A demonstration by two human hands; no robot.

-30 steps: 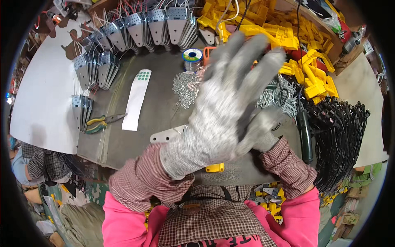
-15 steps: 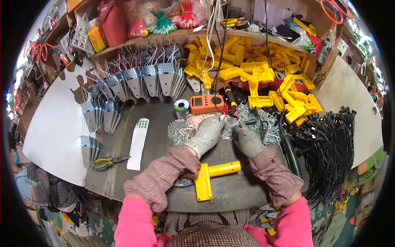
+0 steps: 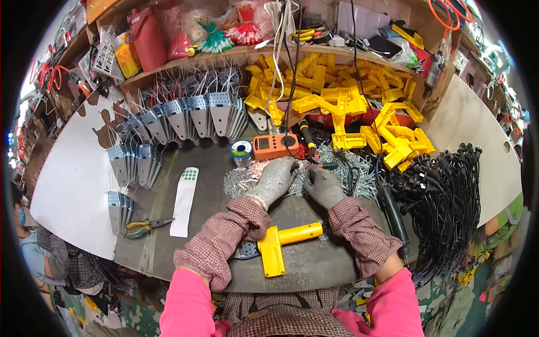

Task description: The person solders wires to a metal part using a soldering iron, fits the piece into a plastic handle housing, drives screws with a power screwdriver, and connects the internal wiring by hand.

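Wooden shelving (image 3: 442, 92) rises behind the dark tabletop (image 3: 331, 272), beyond both hands' fingers. Well left of the fingers, bunched metal plates (image 3: 178, 121) sprout white and red wires, so their wiring looks done. Pliers (image 3: 140, 226) and a white strip with green dots (image 3: 182, 205) lie nearer, also to the left. On the shelf, beyond and left of the fingers, stands a red jug (image 3: 149, 42), contents hidden; a clear bag (image 3: 178, 42) beside it shows something red inside.

A spool (image 3: 242, 150), wound with silvery wire, sits just beyond and left of the left hand (image 3: 278, 181), whose fingers are bent close together at the loose hardware, just short of an orange meter (image 3: 275, 146). Whether they hold a piece, I cannot tell. Below the fingers, between the forearms, a yellow T-shaped housing (image 3: 273, 253) lies untouched, a metal plate (image 3: 247, 250) showing at its left side; it appears partly assembled, with no screws visibly driven.

Beside it, the right hand (image 3: 327, 188) has its fingers curled in; their grip is hidden. Screws (image 3: 359, 175) lie heaped right of them, without a container. Unused yellow parts (image 3: 337, 84) pile up beyond, and black cables (image 3: 449, 208) bunch far right, apparently yet to be fitted.
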